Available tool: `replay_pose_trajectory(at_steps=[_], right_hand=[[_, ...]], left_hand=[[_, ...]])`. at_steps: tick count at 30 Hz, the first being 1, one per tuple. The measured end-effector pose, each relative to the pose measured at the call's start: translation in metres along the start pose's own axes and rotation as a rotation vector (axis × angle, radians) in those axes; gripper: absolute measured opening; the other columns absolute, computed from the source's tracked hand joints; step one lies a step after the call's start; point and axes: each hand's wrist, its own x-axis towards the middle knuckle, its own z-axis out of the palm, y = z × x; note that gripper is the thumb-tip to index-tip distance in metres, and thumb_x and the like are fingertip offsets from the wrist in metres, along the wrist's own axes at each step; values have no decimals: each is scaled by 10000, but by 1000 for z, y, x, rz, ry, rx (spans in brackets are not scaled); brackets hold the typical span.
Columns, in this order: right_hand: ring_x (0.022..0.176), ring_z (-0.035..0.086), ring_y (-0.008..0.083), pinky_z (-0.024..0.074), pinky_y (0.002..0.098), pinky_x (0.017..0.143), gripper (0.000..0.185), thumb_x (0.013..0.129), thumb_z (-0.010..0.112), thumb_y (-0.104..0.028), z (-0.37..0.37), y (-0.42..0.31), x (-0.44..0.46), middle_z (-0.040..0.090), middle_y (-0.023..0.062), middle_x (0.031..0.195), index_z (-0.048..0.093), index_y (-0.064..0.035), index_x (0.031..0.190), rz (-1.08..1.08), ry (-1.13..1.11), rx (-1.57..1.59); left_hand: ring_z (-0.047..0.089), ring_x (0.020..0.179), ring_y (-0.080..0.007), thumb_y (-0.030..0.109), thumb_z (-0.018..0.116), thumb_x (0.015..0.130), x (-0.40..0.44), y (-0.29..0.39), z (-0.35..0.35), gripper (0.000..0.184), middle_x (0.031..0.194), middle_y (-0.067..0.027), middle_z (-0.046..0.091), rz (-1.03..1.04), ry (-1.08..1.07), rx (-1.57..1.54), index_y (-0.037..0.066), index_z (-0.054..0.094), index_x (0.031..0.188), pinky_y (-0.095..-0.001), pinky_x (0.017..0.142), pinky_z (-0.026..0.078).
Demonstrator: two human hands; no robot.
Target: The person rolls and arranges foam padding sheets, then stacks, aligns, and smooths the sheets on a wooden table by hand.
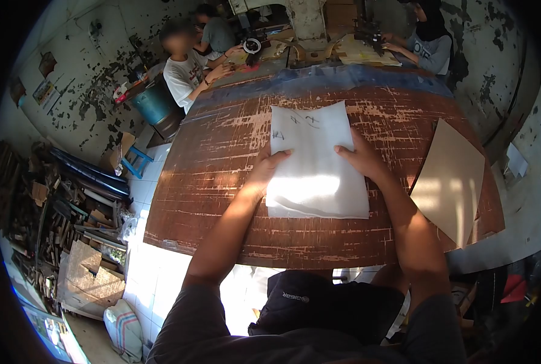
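Note:
A white sheet, or a stack of thin sheets (316,158), with dark handwritten marks near its top left, is held over the scratched brown table (210,182). My left hand (269,165) grips its left edge, with the thumb on top and the fingers out of sight behind it. On the right edge my right hand (361,155) has the same hold, thumb on the face of the sheet. Bright sunlight falls across the lower part of the sheet. To the right, a beige board (449,182) lies on the table.
Bluish plastic (355,76) covers the table's far edge. Beyond it, people sit at machines: one in a white shirt (182,76), one in grey (428,51). A blue drum (152,103), a blue stool (138,161) and piled scraps (46,200) stand left.

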Motion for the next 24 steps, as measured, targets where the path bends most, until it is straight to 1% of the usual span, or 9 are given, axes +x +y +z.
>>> replay_pose_trajectory(at_steps=[5, 7, 10, 13, 17, 19, 24], right_hand=[[1234, 589, 268, 483, 398, 1030, 662, 968, 684, -227, -1, -8, -2, 577, 196, 1392, 378, 6, 1507, -2, -4, 2], [1235, 604, 300, 466, 412, 1047, 632, 947, 676, -203, 0, -10, -3, 597, 225, 1362, 411, 31, 1471, 24, 10, 42], [1227, 608, 302, 468, 413, 1044, 633, 942, 682, -205, 2, 0, 1, 602, 225, 1355, 417, 33, 1465, -38, 27, 8], [1227, 608, 305, 467, 415, 1046, 636, 938, 686, -211, 1, -2, -1, 602, 226, 1353, 420, 37, 1461, -6, 26, 39], [1229, 607, 305, 467, 413, 1046, 638, 939, 684, -212, 1, -5, -2, 603, 225, 1353, 418, 30, 1466, -24, 28, 14], [1232, 605, 310, 464, 414, 1050, 643, 941, 683, -219, 0, -4, -2, 600, 225, 1359, 413, 20, 1473, 15, 7, 47], [1245, 600, 319, 459, 419, 1058, 660, 945, 684, -243, 2, 4, 1, 587, 232, 1380, 402, 13, 1484, 8, 15, 19]], left_hand=[[711, 1025, -259, 30, 658, 936, 1, 0, 0, 420, 1186, -167, 681, 1, 7, -16, -27, 552, 1338, -389, 879, 622], [705, 1022, -258, 15, 622, 942, 0, 0, 0, 417, 1193, -183, 660, -10, -2, -22, -33, 517, 1343, -372, 856, 625], [702, 1031, -260, 17, 625, 940, 1, 1, -1, 435, 1207, -183, 654, -18, -2, 22, -27, 507, 1356, -375, 864, 622], [703, 1029, -261, 22, 623, 941, 0, 1, -1, 440, 1214, -183, 653, -10, -12, 1, -31, 502, 1360, -374, 868, 620], [705, 1026, -266, 25, 620, 941, -1, 1, 1, 439, 1210, -184, 656, 4, 6, 7, -30, 505, 1361, -376, 873, 620], [704, 1030, -270, 24, 615, 942, -1, 2, 1, 440, 1205, -189, 657, 3, -17, 4, -41, 502, 1362, -384, 884, 619], [705, 1031, -274, 27, 619, 940, -2, 3, 2, 436, 1199, -202, 657, -7, -6, 25, -65, 503, 1350, -385, 891, 619]])
